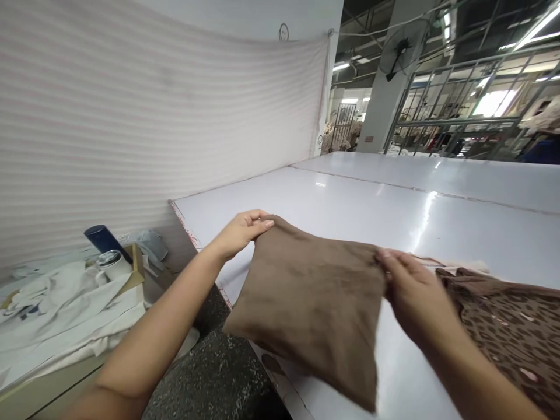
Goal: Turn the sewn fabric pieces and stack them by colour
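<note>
A plain brown piece of fabric hangs between my two hands, over the near edge of a glossy white table. My left hand pinches its upper left corner between thumb and fingers. At the upper right corner, my right hand grips the cloth, slightly blurred. The lower edge hangs loose and tilts down to the right. Beside my right forearm lies brown leopard-print fabric with small pink patches, partly hidden by the arm.
The white table stretches far back and right. A striped curtain hangs along the left. At lower left, a surface holds white cloth, a white tumbler and a dark blue cylinder. A wall fan hangs on a pillar.
</note>
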### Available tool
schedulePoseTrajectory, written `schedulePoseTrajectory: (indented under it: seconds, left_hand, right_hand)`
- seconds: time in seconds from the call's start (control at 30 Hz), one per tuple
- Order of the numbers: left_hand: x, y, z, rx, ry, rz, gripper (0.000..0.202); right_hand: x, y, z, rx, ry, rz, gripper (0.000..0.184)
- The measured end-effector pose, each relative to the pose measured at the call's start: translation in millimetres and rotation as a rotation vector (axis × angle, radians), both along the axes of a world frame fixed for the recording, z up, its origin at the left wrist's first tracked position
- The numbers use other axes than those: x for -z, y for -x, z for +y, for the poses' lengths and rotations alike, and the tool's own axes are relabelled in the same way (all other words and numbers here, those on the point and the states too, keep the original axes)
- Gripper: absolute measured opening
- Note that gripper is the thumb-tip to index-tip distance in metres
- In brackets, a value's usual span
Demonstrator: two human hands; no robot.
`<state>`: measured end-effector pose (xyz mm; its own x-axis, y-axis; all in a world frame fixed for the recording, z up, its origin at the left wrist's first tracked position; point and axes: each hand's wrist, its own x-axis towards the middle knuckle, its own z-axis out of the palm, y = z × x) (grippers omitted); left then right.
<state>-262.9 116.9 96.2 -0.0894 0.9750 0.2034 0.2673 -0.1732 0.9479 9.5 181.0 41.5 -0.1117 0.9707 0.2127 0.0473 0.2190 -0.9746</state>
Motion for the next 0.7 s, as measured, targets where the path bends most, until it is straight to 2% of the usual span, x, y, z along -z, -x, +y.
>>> schedulePoseTrajectory:
  seconds: [0.1, 0.17, 0.2, 0.27, 0.37, 0.43, 0.5, 0.6, 0.7]
  left_hand:
    - [47.3, 19, 36, -0.059, 0.075, 0.104, 0.023]
    - [72.5, 25, 45, -0.111, 0.092, 0.194, 0.022]
    - [80.5, 26, 45, -0.145, 0.089, 0.244, 0.021]
    - [86.4, 24, 39, -0.241, 0.057, 0.357, 0.021]
    - [78.5, 11, 23, -0.395, -0.058, 0.555, 0.031]
    - [72.4, -3, 16, -0.394, -0.144, 0.695, 0.041]
    - [73.9, -15, 12, -0.306, -0.194, 0.824, 0.047]
    - [94.3, -19, 12, -0.190, -0.186, 0.960, 0.052]
    - [124.0, -9, 14, -0.184, -0.141, 1.020, 0.051]
  right_hand:
    - [33.1, 27, 28, 0.006, 0.142, -0.111, 0.017]
    - [49.0, 34, 35, 0.020, 0.166, -0.189, 0.014]
    - [52.7, 35, 35, 0.043, 0.147, -0.224, 0.015]
    - [51.8, 36, 29, 0.102, 0.046, -0.280, 0.024]
    - [41.0, 41, 14, 0.100, -0.177, -0.338, 0.034]
    - [38.2, 47, 8, 0.042, -0.310, -0.390, 0.034]
    - [43.2, 55, 6, 0.014, -0.406, -0.468, 0.037]
    - [60.4, 66, 8, -0.028, -0.483, -0.601, 0.049]
    - [74.7, 74, 9, -0.138, -0.506, -0.699, 0.052]
